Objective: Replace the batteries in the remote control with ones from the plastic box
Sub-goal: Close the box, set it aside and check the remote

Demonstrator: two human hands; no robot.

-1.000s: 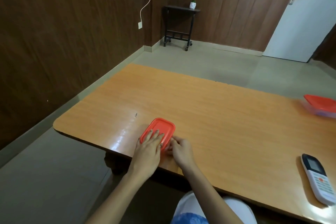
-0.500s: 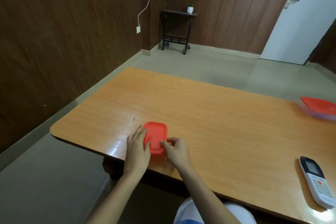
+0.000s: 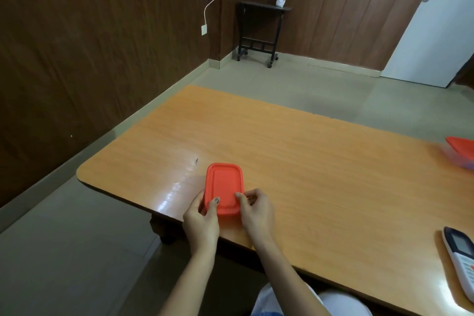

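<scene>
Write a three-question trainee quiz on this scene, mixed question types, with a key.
1. True or false: the lid is off the box.
2. Which hands touch the box: A left only, B right only, C both?
3. Where does the remote lie?

Key:
1. False; the lid is on.
2. C: the left hand and right hand grip its near end.
3. On the table, far right near the front edge, untouched.
</scene>
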